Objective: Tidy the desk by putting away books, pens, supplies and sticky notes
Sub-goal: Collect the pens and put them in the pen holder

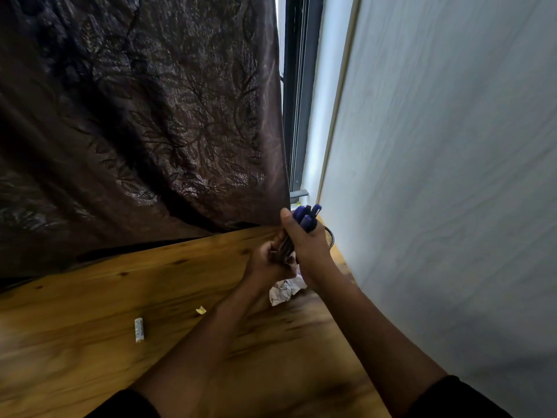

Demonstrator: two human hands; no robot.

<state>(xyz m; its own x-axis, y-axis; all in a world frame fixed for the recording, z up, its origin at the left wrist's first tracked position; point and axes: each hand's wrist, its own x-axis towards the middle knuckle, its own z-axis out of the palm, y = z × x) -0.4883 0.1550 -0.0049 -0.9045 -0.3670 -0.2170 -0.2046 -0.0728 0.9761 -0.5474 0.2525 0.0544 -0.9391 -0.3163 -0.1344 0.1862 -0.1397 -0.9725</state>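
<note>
Blue-capped pens in a bundle (306,220) were gripped by the right hand (307,242), fingers curled fully around the barrels, caps pointing up and away. The left hand (266,260) was closed around the lower ends of the same bundle. Both hands were above the far right corner of the wooden desk (120,312), just in front of a black mesh pen holder (328,236) beside the pale wall. Crumpled white paper (284,289) lay beneath the hands. A small white cylindrical tube (139,329) and a yellow paper scrap (201,310) lay on the desk to the left.
</note>
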